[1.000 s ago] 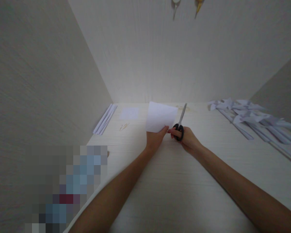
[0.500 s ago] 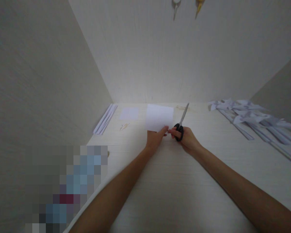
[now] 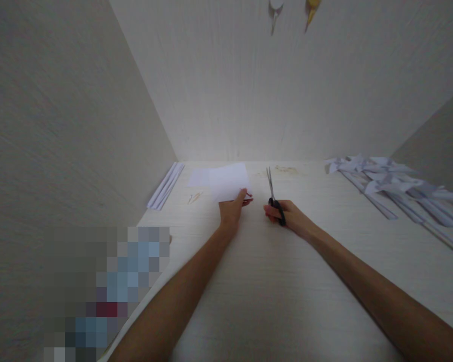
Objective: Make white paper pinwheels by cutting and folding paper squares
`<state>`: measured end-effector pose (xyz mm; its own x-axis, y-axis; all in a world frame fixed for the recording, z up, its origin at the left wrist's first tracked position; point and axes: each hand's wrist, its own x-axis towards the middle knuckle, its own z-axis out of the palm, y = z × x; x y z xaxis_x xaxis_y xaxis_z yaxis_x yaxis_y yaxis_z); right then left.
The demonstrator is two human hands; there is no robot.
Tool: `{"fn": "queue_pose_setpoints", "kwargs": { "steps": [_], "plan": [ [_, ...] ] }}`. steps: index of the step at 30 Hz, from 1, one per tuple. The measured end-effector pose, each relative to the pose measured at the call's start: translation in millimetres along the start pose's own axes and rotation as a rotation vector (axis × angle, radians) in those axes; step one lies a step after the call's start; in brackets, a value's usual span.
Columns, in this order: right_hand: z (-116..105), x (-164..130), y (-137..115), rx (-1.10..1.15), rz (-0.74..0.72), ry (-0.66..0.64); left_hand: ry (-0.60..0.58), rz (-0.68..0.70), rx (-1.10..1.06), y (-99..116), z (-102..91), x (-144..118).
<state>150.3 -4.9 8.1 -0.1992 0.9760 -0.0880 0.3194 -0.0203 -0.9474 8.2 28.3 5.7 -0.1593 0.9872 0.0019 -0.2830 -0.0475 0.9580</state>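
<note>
My left hand pinches a white sheet of paper by its near right corner, thumb on top. The sheet partly covers another pale paper square lying on the table. To the right, my right hand is closed around the black handles of a pair of scissors. Their blades point toward the back wall and are slightly apart, with no paper between them. A gap separates the scissors from the sheet.
Rolled white paper sticks lie at the left edge of the table. Several paper pinwheels on sticks lie at the right. Small thin tan pieces rest near the paper square, and more tan bits lie by the back wall.
My left hand has carried the sheet leftward, away from the scissors and over part of the paper square. The scissors have swung from leaning right to pointing slightly left, and their blades have parted.
</note>
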Motion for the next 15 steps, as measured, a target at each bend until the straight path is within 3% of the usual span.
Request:
{"fn": "queue_pose_setpoints", "kwargs": {
  "steps": [6, 15],
  "plan": [
    [-7.7, -1.1, 1.0, -0.286, -0.001, -0.099, 0.106, -0.002, -0.065, 0.4, -3.6, 7.8],
    [-10.8, -5.7, -4.6, -0.404, 0.025, -0.230, 0.198, -0.011, -0.226, 2.0, -6.6, 14.8]
  ]
}}
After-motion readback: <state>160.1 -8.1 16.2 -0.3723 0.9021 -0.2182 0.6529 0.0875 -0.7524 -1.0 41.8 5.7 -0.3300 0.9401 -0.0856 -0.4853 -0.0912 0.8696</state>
